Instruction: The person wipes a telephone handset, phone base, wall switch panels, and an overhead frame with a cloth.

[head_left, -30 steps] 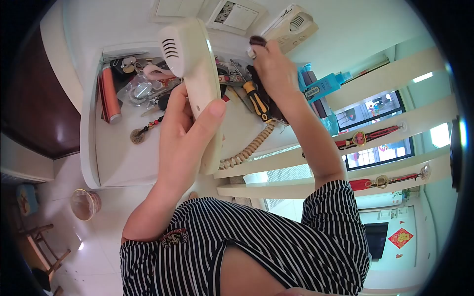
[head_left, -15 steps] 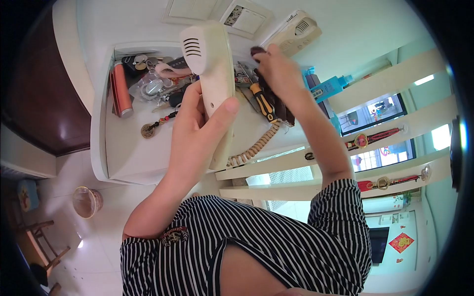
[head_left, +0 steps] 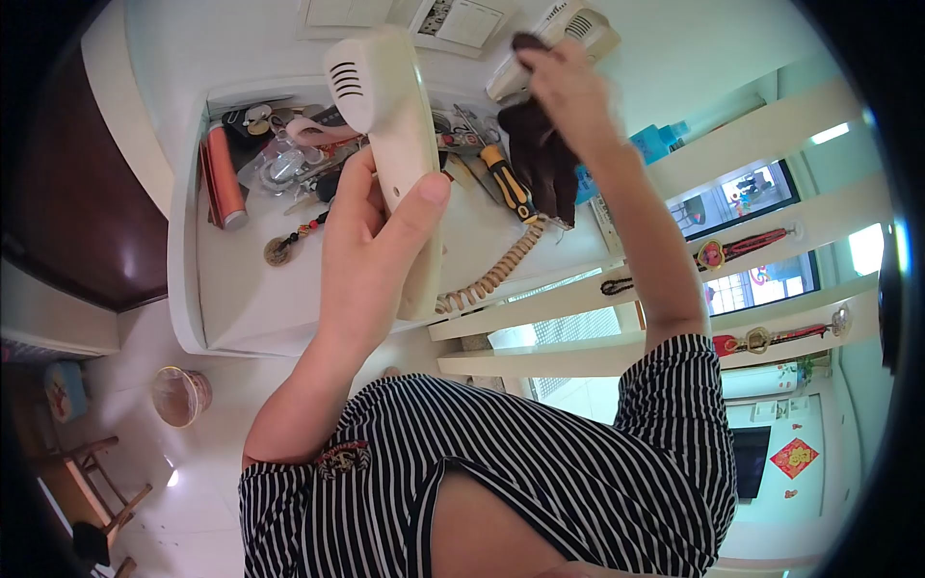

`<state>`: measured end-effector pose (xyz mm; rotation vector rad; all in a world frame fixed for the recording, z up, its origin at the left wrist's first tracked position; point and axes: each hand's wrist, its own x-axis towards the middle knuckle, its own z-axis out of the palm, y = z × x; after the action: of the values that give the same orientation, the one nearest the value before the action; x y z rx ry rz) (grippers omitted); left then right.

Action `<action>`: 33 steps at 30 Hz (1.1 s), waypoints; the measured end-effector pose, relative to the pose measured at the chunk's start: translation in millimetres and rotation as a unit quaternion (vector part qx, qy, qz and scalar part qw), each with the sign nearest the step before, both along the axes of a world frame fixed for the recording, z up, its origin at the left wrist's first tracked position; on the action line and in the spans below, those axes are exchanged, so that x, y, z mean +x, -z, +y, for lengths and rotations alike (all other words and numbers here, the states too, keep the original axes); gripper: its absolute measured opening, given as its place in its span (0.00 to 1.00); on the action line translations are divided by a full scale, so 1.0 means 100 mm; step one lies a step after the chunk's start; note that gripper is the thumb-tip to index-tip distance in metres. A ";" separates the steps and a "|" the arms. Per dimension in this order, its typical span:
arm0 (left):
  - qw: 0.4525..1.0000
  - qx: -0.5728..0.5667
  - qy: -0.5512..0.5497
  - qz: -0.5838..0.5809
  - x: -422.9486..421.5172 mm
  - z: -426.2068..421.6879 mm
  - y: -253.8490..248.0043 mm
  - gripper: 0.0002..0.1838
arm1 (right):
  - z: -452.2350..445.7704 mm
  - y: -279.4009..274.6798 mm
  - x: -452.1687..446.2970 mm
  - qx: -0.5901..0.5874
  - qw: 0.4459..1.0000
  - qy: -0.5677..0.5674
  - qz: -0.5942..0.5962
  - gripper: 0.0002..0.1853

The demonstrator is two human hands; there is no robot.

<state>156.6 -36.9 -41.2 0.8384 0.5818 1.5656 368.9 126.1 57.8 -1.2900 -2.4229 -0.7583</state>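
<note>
My left hand [head_left: 371, 241] is wrapped round a cream telephone handset [head_left: 400, 125], holding it tilted with the slotted end away from me. A coiled cord [head_left: 496, 275] runs right from the handset's lower end. In front of the wall intercom base [head_left: 588, 27], my right hand [head_left: 573, 91], a little blurred, is closed on a dark brown cloth [head_left: 540, 144]. Part of that cloth sticks up past my fingers, and the rest hangs down beside a yellow-and-black screwdriver [head_left: 508, 183].
A white shelf [head_left: 260, 328] holds a red-orange tube [head_left: 224, 178], plastic-wrapped items [head_left: 284, 164] and a coin pendant [head_left: 279, 250]. Blue bottles [head_left: 655, 142] stand right of my right hand. Cream slats [head_left: 540, 361] border the right side. A waste basket [head_left: 180, 395] sits on the floor.
My right hand has moved up and right toward the intercom base, lifting the dark cloth so more of it shows. The handset stays in my left hand, slightly further left in view.
</note>
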 end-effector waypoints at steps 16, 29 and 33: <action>0.999 -0.019 -0.031 0.025 0.02 -0.03 -0.03 0.30 | 0.14 0.25 0.32 0.049 0.996 -0.060 0.046 0.16; 0.994 -0.007 -0.068 0.089 0.12 -0.01 -0.05 0.27 | 0.26 0.54 0.46 0.091 0.976 -0.047 0.195 0.08; 0.993 -0.004 -0.066 0.100 0.12 -0.01 -0.04 0.27 | 0.15 0.69 0.49 -0.013 0.983 0.008 0.181 0.08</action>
<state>168.6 -38.1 -37.5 0.9738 0.8004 1.6070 417.6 141.3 -11.6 -1.3281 -2.1377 -0.4490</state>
